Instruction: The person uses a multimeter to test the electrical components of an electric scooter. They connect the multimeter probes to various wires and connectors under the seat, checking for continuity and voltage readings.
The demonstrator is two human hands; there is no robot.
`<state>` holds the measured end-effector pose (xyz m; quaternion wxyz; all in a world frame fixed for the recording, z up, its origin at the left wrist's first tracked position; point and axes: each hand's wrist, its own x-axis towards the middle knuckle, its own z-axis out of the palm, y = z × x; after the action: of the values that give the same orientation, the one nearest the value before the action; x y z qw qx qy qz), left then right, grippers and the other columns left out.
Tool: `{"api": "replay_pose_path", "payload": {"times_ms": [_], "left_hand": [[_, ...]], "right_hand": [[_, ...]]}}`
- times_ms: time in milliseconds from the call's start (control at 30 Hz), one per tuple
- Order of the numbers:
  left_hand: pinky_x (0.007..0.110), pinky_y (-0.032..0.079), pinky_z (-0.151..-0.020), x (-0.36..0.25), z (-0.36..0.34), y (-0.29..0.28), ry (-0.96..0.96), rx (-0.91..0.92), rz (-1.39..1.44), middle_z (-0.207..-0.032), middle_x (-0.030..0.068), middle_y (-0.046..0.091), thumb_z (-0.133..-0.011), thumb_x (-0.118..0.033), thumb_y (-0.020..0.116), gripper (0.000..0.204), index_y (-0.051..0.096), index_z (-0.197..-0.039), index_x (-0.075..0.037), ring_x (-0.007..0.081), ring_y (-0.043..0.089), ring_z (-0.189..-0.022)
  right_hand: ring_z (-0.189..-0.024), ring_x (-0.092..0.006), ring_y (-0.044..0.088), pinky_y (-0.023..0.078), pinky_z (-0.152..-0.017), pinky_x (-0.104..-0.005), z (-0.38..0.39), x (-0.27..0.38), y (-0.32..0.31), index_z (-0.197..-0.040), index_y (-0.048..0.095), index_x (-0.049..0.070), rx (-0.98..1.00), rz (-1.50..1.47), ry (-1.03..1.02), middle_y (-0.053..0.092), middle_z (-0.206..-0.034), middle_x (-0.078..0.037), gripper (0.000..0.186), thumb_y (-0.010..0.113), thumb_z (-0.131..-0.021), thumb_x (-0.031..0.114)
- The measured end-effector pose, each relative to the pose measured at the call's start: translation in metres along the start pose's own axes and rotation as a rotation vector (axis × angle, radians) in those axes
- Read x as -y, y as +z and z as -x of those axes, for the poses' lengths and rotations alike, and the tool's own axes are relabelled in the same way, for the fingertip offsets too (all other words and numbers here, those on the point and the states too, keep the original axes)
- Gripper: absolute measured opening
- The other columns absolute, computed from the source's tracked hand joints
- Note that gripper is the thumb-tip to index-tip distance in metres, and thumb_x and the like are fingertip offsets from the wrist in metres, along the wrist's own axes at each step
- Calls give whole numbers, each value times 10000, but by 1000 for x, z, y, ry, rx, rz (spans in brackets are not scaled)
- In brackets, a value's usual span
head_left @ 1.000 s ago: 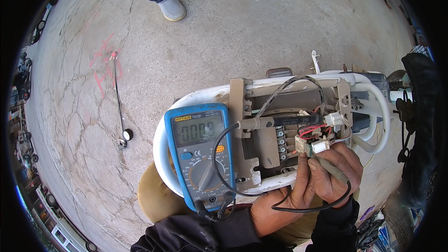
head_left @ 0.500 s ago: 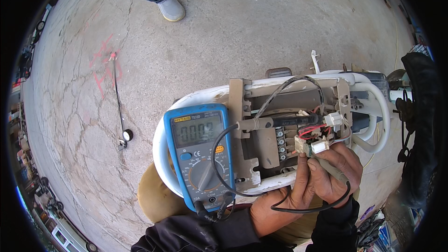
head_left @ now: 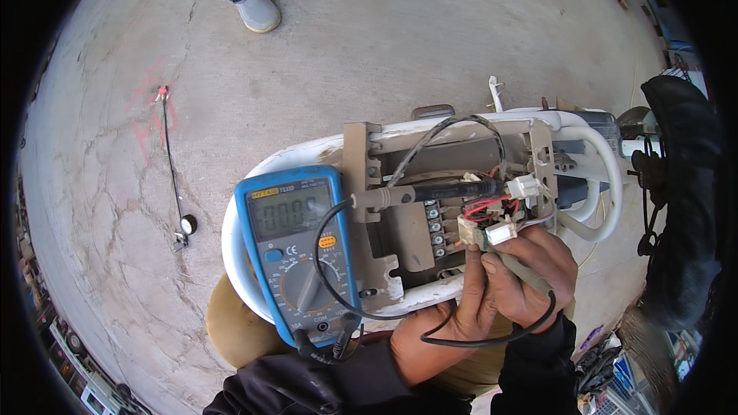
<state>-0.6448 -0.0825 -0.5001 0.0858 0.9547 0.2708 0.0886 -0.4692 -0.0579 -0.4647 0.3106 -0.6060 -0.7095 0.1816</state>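
Note:
My left hand (head_left: 434, 334) reaches in from below, a finger raised against a cream wire connector (head_left: 470, 230); its other fingers are mostly hidden. My right hand (head_left: 542, 273) closes around a grey multimeter probe (head_left: 524, 270) whose black lead loops below. The probe's tip, at the connector, is hard to make out. Beside the fingers sits a white plug connector (head_left: 501, 233) among red and other wires (head_left: 483, 206). A second probe (head_left: 392, 196) lies across the open compartment. A blue digital multimeter (head_left: 296, 246) leans on the left end of the white tubular frame (head_left: 300, 155), both leads plugged in.
Inside the frame, a terminal strip with screws (head_left: 435, 227) lies left of the wires. A black seat-like part (head_left: 680, 200) stands at right. A round gauge with a rod (head_left: 187, 224) lies on the concrete floor. Another person's shoe (head_left: 259, 11) is at the top left.
The whole scene has shifted left and slightly up in view. Both hands keep their places at the connector and probe, with the multimeter unmoved on the frame.

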Motion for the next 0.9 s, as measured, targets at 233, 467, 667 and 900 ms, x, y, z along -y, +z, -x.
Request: {"api": "replay_pose_path", "payload": {"times_ms": [233,467,667,900], "left_hand": [[386,659,-850,11,-3,-13,58,19,-125,-1373,394,614,-1033,-141,538,428,574,-1390,92,419,706,-1225],[379,660,-843,11,-5,-14,-1,6,-41,-1406,382,599,-1021,-140,559,437,586,-1383,104,437,686,-1265],[246,580,-633,13,-3,-8,133,-24,-243,-1376,374,657,-1007,-93,506,463,595,-1407,123,313,714,-1222],[416,661,-973,-2,-1,7,52,41,-122,-1318,346,643,-998,-55,576,382,621,-1315,153,430,691,-1250]], "right_hand": [[-712,-280,717,555,-623,-373,-1,1,1,-1087,757,36,-9,11,-10,732,-900,-106,354,911,-769,49],[-724,-283,719,555,-628,-376,1,0,1,-1061,757,42,-14,11,6,732,-899,-103,337,911,-762,62],[-748,-316,721,552,-661,-399,3,0,3,-1062,757,35,-22,16,14,744,-927,-118,307,895,-795,95],[-752,-322,711,534,-658,-409,6,-5,5,-1056,752,25,-48,68,-54,736,-921,-116,280,881,-824,116]]}}
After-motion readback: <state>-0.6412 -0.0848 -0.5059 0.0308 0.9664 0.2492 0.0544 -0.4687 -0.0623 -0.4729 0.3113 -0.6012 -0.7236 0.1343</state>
